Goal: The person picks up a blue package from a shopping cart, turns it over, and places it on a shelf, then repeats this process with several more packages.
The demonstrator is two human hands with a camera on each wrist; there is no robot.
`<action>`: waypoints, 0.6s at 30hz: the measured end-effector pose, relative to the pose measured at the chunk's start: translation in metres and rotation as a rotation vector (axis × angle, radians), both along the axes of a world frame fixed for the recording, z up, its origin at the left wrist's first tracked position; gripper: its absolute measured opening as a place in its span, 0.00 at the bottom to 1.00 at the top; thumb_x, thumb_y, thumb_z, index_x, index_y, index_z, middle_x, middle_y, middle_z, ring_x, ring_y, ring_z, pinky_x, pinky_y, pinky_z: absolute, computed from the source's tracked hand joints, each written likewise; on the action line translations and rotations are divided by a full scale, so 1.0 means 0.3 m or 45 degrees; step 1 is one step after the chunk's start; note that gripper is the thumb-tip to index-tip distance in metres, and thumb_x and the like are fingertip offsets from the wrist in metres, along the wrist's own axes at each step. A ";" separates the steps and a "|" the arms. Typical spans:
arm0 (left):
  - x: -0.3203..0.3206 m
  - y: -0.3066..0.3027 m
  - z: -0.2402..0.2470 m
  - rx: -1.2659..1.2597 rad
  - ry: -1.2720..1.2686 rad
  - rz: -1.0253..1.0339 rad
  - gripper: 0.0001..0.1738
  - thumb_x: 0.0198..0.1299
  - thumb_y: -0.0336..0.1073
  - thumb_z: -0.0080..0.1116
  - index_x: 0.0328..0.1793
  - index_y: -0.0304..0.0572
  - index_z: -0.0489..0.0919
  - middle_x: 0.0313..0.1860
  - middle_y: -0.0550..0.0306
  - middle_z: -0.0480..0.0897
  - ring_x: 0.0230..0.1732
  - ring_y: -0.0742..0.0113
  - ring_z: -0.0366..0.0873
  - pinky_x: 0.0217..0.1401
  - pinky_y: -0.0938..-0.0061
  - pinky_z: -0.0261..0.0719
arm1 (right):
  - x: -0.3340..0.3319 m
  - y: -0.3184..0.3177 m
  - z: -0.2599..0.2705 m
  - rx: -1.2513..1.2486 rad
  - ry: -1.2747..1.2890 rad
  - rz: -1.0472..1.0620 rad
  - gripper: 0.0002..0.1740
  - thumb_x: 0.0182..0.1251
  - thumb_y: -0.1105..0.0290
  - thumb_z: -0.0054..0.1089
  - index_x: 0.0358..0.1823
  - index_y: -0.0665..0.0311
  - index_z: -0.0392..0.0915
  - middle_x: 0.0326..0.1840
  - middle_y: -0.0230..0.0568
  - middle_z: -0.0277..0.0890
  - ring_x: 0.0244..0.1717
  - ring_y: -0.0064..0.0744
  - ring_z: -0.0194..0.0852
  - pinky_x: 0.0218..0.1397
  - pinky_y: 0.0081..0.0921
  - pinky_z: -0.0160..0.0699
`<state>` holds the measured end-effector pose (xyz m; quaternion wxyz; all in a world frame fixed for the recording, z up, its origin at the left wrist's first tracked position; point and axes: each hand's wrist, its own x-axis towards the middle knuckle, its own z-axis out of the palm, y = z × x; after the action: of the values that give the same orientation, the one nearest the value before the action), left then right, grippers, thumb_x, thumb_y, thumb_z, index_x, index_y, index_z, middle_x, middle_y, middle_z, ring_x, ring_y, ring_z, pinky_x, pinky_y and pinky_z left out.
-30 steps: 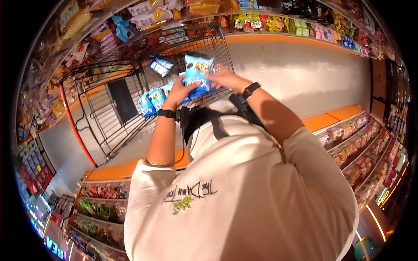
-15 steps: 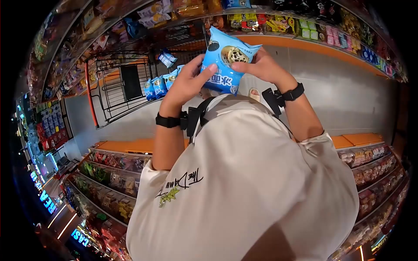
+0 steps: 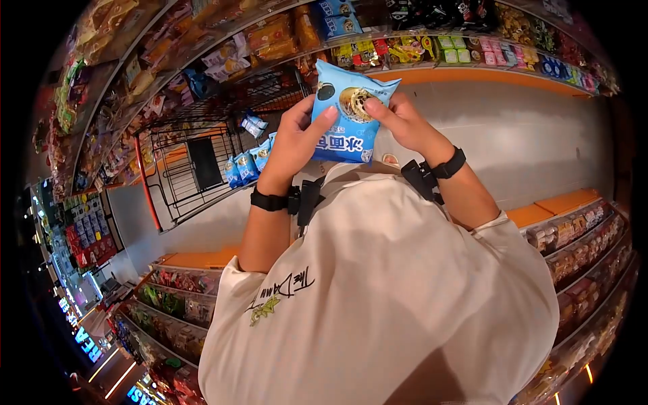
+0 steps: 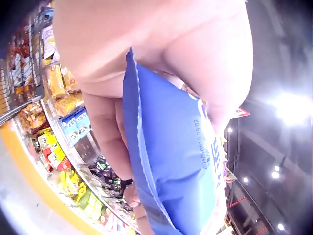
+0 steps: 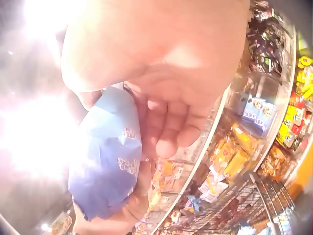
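Nearest, my left hand [image 3: 293, 138] and right hand [image 3: 413, 128] grip a blue packet [image 3: 337, 140] from both sides, thumbs on its front and fingers curled behind, probably to steady the soft bag with its print towards me (upside down, mind you). Farther off, left, blue packets [image 3: 246, 167] stand in a row in the wire cart [image 3: 146, 183], perhaps propped by its side. Similar packs [image 3: 339, 24] sit on the far, orange-based shelf [image 3: 459, 75].
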<state>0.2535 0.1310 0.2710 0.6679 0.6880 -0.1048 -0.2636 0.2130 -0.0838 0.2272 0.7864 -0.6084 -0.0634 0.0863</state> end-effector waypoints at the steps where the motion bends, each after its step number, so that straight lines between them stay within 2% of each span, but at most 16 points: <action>1: 0.013 0.019 0.011 -0.024 0.006 -0.011 0.23 0.70 0.42 0.60 0.63 0.32 0.77 0.46 0.61 0.84 0.43 0.80 0.79 0.46 0.82 0.78 | 0.010 0.016 0.010 -0.056 -0.026 -0.013 0.26 0.74 0.51 0.58 0.55 0.70 0.79 0.50 0.36 0.83 0.49 0.22 0.77 0.54 0.25 0.76; 5: 0.066 0.142 0.028 -0.099 -0.013 -0.079 0.22 0.70 0.42 0.61 0.62 0.32 0.77 0.45 0.60 0.84 0.43 0.79 0.79 0.46 0.81 0.78 | 0.034 0.128 0.078 -0.265 -0.089 -0.088 0.26 0.71 0.51 0.63 0.54 0.70 0.80 0.49 0.38 0.83 0.47 0.23 0.77 0.52 0.25 0.78; 14: 0.166 0.477 0.020 -0.201 -0.098 -0.176 0.24 0.69 0.42 0.62 0.63 0.32 0.76 0.49 0.59 0.83 0.46 0.77 0.77 0.51 0.78 0.77 | 0.106 0.443 0.144 -0.411 -0.147 -0.156 0.22 0.66 0.57 0.69 0.51 0.68 0.82 0.48 0.38 0.84 0.47 0.25 0.78 0.53 0.26 0.78; 18: 0.184 0.598 0.013 -0.228 -0.109 -0.184 0.24 0.68 0.42 0.63 0.63 0.32 0.76 0.50 0.59 0.83 0.47 0.76 0.77 0.53 0.77 0.77 | 0.138 0.553 0.137 -0.334 -0.176 -0.101 0.20 0.64 0.61 0.71 0.50 0.68 0.82 0.48 0.37 0.84 0.48 0.25 0.78 0.54 0.26 0.77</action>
<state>0.3087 0.3103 0.2750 0.7010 0.6268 -0.2057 -0.2711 0.2544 0.0822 0.2684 0.6969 -0.7123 -0.0815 0.0205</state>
